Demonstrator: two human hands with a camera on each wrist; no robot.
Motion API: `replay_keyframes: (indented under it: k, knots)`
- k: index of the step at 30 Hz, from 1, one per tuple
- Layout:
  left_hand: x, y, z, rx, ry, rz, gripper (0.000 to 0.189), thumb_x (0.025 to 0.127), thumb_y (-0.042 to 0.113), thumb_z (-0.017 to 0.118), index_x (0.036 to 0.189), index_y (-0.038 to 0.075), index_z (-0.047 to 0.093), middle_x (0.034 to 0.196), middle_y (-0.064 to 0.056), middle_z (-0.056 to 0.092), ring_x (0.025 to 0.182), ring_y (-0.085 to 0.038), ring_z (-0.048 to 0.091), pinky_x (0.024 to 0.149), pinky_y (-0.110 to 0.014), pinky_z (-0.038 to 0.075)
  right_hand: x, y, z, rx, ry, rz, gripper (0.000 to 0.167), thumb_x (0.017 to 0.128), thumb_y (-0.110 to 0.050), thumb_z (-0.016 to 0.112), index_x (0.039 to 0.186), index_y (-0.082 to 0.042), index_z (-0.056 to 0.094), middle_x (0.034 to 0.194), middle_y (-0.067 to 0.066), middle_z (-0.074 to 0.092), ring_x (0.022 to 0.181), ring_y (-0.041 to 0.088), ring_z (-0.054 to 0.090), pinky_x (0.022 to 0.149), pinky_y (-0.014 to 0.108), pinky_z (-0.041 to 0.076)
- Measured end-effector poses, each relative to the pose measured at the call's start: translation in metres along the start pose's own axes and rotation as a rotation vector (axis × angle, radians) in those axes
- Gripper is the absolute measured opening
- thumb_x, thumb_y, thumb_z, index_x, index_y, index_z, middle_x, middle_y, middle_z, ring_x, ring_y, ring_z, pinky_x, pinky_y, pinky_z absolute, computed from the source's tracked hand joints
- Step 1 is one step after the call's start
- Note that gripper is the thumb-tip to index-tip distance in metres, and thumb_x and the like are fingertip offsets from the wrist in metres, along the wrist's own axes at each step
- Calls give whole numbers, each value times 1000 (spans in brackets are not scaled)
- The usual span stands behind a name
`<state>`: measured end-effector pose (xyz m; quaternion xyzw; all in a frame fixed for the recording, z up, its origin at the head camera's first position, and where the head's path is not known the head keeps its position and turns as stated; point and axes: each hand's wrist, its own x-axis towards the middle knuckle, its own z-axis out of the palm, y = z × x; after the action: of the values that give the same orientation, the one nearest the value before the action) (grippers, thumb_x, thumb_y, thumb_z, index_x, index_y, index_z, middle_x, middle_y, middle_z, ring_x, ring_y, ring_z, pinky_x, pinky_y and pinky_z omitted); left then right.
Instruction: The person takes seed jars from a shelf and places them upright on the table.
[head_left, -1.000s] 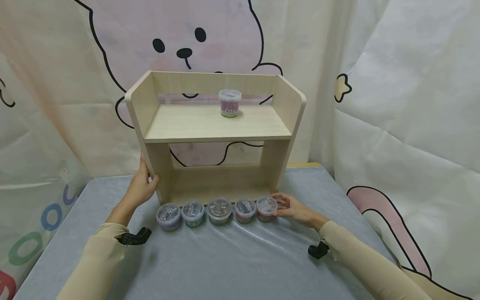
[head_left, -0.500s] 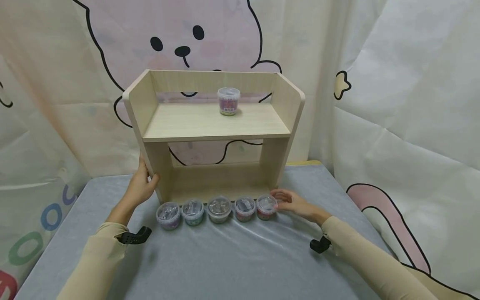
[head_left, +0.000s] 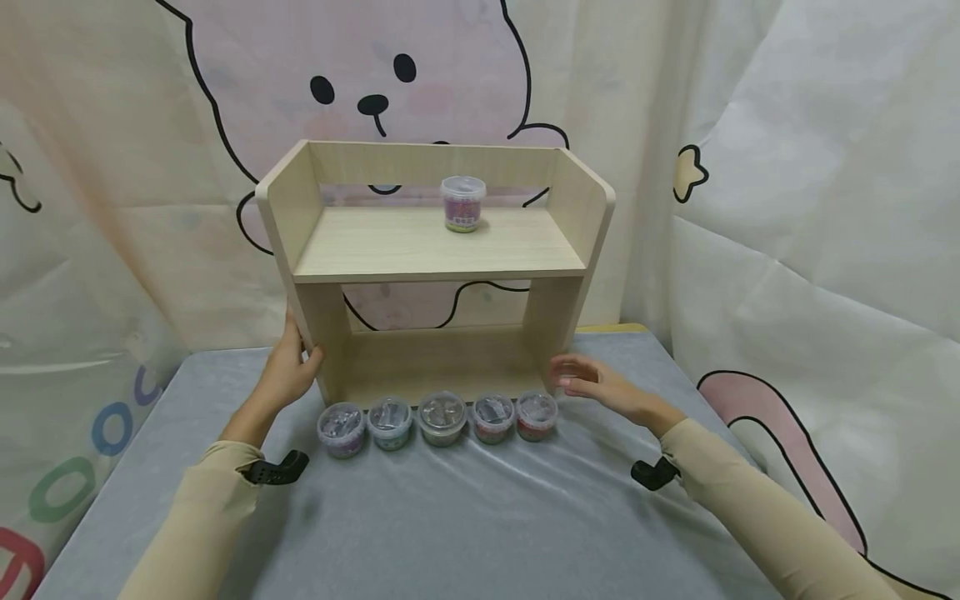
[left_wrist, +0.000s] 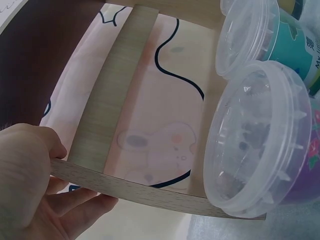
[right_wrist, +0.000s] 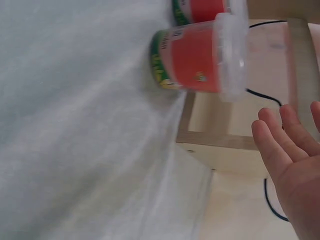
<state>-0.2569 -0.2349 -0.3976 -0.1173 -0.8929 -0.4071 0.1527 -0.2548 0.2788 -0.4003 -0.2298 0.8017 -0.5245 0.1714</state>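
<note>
A pale wooden two-tier shelf (head_left: pixel 360 242) stands on the cloth-covered table. My left hand (head_left: pixel 281 382) grips its left side panel, the thumb (left_wrist: pixel 47 142) on the inner side and the fingers on the outer side. My right hand (head_left: pixel 609 390) is by the shelf's lower right side, apart from the red tub (head_left: pixel 536 419) at the row's right end. In the right wrist view its fingers (right_wrist: pixel 272 142) are extended and hold nothing. Several clear-lidded tubs stand in a row before the shelf, a purple one (head_left: pixel 342 433) at the left end. A pink-purple tub (head_left: pixel 462 212) stands on the upper tier.
Blue-grey cloth (head_left: pixel 465 525) covers the table, with folds in front of the row. A printed curtain (head_left: pixel 600 75) hangs close behind the shelf, and another (head_left: pixel 825 233) hangs at the right. A yellow strip (head_left: pixel 611 328) shows at the table's back edge.
My right hand has left the red tub and moved up and to the right, its fingers no longer at the tub. The tubs and my left hand stay where they were.
</note>
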Motion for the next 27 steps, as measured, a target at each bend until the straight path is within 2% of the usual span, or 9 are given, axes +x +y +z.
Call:
replay_keyframes:
  k: [5, 11, 14, 17, 21, 27]
  knots:
    - [1, 1, -1, 5, -8, -10, 93, 100, 4, 46, 160, 29, -22, 152, -42, 34, 133, -61, 44, 102, -72, 44, 2, -14, -2, -28, -14, -12, 56, 104, -21, 53, 149, 8, 37, 149, 35, 43, 136, 54, 45, 103, 25, 52]
    - [-1, -1, 0, 3, 4, -2, 94, 100, 4, 46, 161, 30, -20, 152, -41, 35, 131, -60, 47, 101, -71, 46, 4, -32, -2, -86, -10, -37, 53, 104, -21, 52, 149, 4, 40, 147, 27, 49, 132, 36, 56, 100, 21, 51]
    - [-2, -2, 2, 13, 9, -1, 93, 99, 4, 47, 161, 28, -18, 151, -41, 36, 131, -60, 48, 101, -71, 45, 4, -44, -1, -117, -8, -49, 51, 104, -23, 53, 149, -1, 42, 147, 23, 51, 130, 30, 58, 102, 26, 51]
    - [-3, -2, 2, 22, 13, 1, 93, 99, 3, 47, 161, 26, -17, 151, -41, 37, 131, -60, 47, 102, -71, 44, 5, -57, 1, -131, -3, -68, 49, 104, -23, 54, 148, -5, 44, 147, 21, 52, 131, 29, 58, 105, 31, 51]
    - [-3, -1, 3, 27, 15, 0, 94, 99, 2, 47, 161, 26, -19, 151, -41, 36, 132, -61, 46, 103, -71, 43, 10, -74, 2, -113, -15, -113, 48, 104, -20, 53, 148, -2, 43, 147, 21, 52, 133, 30, 56, 107, 38, 51]
    - [-4, -1, 2, 27, 15, -2, 93, 98, 3, 48, 161, 25, -17, 150, -41, 38, 132, -60, 47, 104, -71, 43, 18, -100, 2, -102, -14, -190, 47, 103, -13, 53, 146, 2, 45, 145, 23, 54, 129, 22, 59, 102, 26, 53]
